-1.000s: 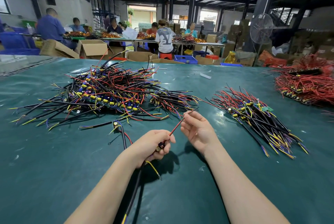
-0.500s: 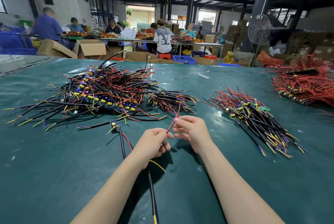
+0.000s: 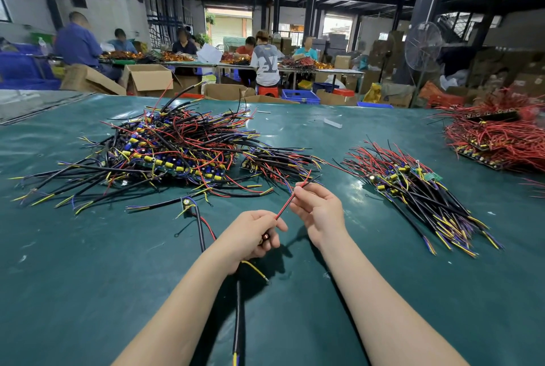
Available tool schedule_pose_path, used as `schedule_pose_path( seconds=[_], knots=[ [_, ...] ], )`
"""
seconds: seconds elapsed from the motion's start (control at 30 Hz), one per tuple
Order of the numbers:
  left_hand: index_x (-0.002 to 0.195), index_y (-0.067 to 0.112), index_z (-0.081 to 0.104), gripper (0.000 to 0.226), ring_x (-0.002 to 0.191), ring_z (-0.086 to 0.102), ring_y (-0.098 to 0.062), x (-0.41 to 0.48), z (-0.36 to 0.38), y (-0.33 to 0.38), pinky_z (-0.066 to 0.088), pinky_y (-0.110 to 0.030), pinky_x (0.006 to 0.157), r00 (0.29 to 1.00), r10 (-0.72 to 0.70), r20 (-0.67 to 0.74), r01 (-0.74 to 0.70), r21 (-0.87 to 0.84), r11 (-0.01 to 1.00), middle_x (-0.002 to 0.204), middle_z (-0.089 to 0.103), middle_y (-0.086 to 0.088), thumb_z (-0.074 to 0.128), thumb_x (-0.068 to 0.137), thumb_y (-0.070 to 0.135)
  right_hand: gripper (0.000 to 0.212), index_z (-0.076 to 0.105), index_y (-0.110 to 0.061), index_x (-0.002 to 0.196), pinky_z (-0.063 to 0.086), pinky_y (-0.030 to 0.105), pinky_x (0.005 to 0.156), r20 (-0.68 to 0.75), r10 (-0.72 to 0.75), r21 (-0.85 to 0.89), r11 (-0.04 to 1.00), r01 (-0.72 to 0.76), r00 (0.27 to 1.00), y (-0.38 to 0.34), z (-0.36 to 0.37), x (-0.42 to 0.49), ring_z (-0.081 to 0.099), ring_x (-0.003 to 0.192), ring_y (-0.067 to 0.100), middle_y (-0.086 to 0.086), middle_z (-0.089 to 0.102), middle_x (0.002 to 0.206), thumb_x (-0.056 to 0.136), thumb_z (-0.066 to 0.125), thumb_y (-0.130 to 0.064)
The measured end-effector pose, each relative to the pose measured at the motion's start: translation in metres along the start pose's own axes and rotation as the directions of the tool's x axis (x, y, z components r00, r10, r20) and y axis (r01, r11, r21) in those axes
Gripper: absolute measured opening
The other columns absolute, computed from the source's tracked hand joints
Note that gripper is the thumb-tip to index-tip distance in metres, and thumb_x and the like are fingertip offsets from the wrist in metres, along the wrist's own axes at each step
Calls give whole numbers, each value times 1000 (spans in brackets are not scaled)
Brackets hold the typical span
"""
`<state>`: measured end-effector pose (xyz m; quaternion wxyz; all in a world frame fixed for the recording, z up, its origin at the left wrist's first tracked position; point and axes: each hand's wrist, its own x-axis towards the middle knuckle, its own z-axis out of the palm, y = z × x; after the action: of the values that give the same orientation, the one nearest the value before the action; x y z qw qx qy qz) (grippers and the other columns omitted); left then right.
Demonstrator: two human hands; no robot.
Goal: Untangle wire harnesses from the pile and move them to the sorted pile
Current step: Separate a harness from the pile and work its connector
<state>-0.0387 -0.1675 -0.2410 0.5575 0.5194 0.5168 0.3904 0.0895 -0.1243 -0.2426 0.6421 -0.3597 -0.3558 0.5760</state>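
One wire harness [image 3: 239, 315], held in both hands above the green table mat [image 3: 88, 292], on the near side of the table and between the two piles.

Left hand [image 3: 250, 233]: fingers curled round the harness where its black sheathed cable ends; a small coppery part shows at the fingertips.

Right hand [image 3: 318, 212]: thumb and fingers pinch the red lead [image 3: 284, 205], farther from the person than the left hand.

Long axis: the black cable runs from the bottom edge of the view almost straight up to the left hand. From there the red lead slants up and to the right, its tips poking past the right hand toward the far side. A short yellow lead [image 3: 256, 269] droops from under the left hand to the mat.

One tangled pile [image 3: 177, 147], far left: black, red, yellow and blue wires crossing in all directions.

One sorted pile [image 3: 418, 191], right: harnesses lying roughly parallel, their yellow and blue ends pointing near-right.

One loose harness [image 3: 200, 218], flat on the mat just left of the left hand.

One heap of red wires [image 3: 495, 138], far right edge.
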Motion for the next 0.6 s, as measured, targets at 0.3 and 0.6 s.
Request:
schedule_pose_path(
  seconds=[0.3, 0.6],
  knots=[
    [69, 12, 52, 29, 31, 35, -4, -1, -1, 1, 23, -11, 32, 999, -11, 39, 11, -4, 1000, 40, 50, 4, 36, 91, 4, 23, 54, -9, 72, 52, 18, 46, -10, -3, -9, 1000, 3, 1000, 2, -1, 5, 56, 39, 6, -3, 60, 46, 87, 52, 9],
    [70, 11, 52, 29, 31, 35, -3, -2, -3, 1, 22, -10, 32, 996, 4, 86, -5, 10, 1000, 41, 50, 4, 35, 92, 4, 24, 53, -6, 69, 50, 16, 44, -47, -73, -45, 997, 70, 996, -5, -9, 8, 57, 39, 4, -3, 57, 42, 86, 52, 10]
  ],
)
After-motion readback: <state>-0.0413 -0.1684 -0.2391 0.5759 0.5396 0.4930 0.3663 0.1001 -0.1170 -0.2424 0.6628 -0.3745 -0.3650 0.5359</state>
